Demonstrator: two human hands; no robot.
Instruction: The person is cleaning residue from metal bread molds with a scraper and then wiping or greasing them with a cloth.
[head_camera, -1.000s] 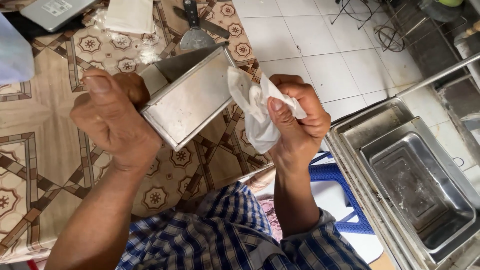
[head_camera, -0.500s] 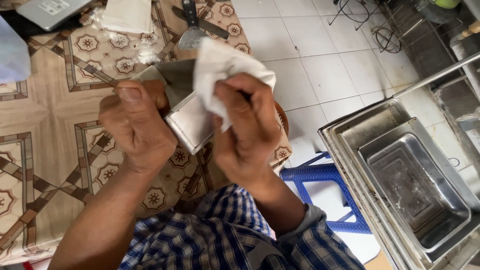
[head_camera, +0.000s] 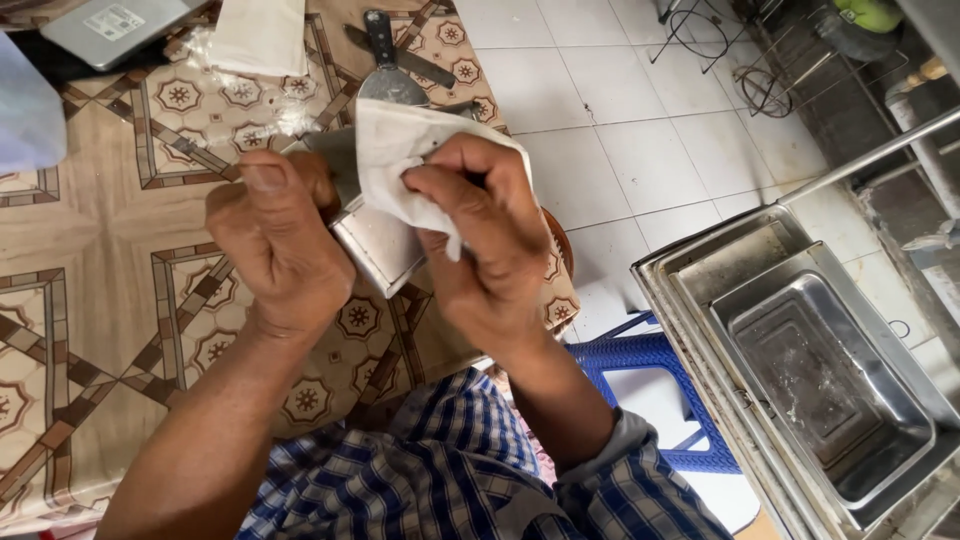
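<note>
Centrally, a small rectangular metal tin (head_camera: 375, 250) is held tilted above a table covered in a patterned cloth (head_camera: 90, 300). The left hand (head_camera: 275, 245) clamps one end, fingers curled shut around it. The right hand (head_camera: 480, 235) presses a white cloth (head_camera: 395, 150) against the tin, fingers closed on the fabric. A metal scraper (head_camera: 385, 65) lies beyond; stacked steel trays (head_camera: 800, 360) sit on the right. The tin's thin edges might nick a finger if the cloth slipped.
</note>
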